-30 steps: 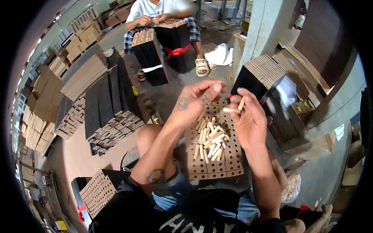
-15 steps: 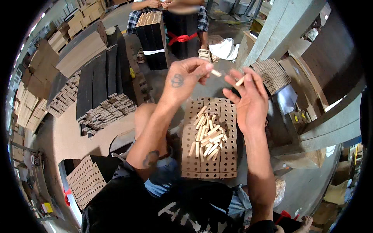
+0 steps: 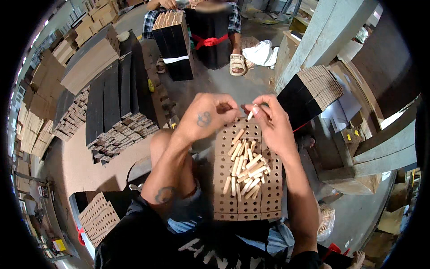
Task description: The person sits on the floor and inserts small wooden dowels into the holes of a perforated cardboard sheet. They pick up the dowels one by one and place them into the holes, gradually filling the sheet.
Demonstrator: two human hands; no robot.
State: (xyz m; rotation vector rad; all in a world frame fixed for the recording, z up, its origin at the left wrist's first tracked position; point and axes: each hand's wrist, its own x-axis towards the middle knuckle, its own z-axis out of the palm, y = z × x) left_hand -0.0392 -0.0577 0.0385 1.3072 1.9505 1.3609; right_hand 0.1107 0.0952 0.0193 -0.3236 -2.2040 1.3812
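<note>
Below my hands lies a bundle of brown drilled boards, its top face full of rows of round holes. A loose pile of pale wooden dowels rests on it. Over the far end, my right hand pinches a single wooden dowel between thumb and fingers, tilted downward. My left hand is beside it, fingers curled closed above the far left corner of the bundle; whatever is between its fingertips is hidden. The two hands are close but apart.
Ahead, a person in plaid shorts sits behind a dark bundle topped with dowels. Stacked black boards fill the left. A grey metal post and another dark bundle stand right. A drilled bundle sits lower left.
Both hands have come down and nearer me, to the far end of the bundle. The right hand's fingers have closed from spread to a pinch on its dowel. The left hand's dowel no longer shows.
</note>
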